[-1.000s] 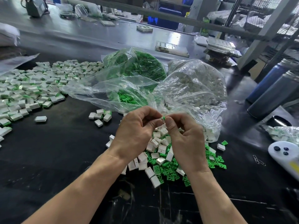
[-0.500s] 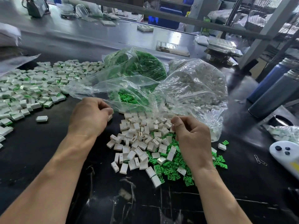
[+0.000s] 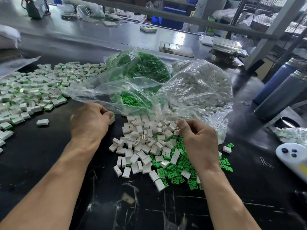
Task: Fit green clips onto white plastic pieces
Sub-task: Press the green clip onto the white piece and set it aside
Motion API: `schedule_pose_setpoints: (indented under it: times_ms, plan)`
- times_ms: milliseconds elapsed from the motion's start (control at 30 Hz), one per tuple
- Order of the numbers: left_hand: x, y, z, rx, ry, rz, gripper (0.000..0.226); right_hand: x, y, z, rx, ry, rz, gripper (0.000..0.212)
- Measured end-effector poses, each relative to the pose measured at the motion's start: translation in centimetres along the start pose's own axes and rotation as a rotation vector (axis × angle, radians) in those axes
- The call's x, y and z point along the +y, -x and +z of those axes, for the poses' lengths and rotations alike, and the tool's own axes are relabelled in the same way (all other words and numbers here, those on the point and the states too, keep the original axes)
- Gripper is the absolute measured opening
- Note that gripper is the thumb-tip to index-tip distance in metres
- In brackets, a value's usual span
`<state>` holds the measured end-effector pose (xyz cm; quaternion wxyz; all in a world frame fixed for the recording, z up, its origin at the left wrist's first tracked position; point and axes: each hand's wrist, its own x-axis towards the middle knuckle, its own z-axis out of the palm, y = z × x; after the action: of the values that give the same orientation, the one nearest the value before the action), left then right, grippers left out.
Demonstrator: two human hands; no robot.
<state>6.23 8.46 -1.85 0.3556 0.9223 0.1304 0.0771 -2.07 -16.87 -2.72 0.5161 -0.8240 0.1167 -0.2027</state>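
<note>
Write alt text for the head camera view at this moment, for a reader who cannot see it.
A person's left hand holds a white piece with green at its edge, while the right hand hangs curled over a loose pile of white pieces and green clips on a black table. Two clear bags lie behind; assembled pieces spread left.

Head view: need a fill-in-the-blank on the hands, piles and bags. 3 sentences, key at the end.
1. The left hand holds a white piece with a ____ clip on it.
2. The loose green clips lie under the ____ hand.
3. The bag of green clips is made of clear ____.

Missing words: green; right; plastic
</note>
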Motion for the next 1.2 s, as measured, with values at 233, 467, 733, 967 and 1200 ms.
schedule_pose_setpoints:
  times_ms: [233,467,733,967,1200]
  plan:
    - [0.4,0.4,-0.3,0.051,-0.041,0.025,0.026,0.2,-0.2,-0.4,-0.008,0.071,0.022,0.024]
    - [1.1,1.6,-0.1,0.065,0.044,0.211,0.028,0.6,-1.1,-1.8,-0.090,0.378,0.074,0.016]
    - [2.8,4.4,1.5,-0.301,0.105,0.493,0.002,0.0,-1.3,-2.4,-0.174,0.483,0.147,0.008]
    - [3.6,5.8,2.9,-0.346,-0.080,0.603,0.018,-0.5,-1.1,-2.5,-0.255,0.467,0.202,0.008]
    - [3.1,5.2,2.7,-0.297,-0.217,0.642,0.017,-0.4,-0.9,-2.0,-0.301,0.526,0.166,0.015]
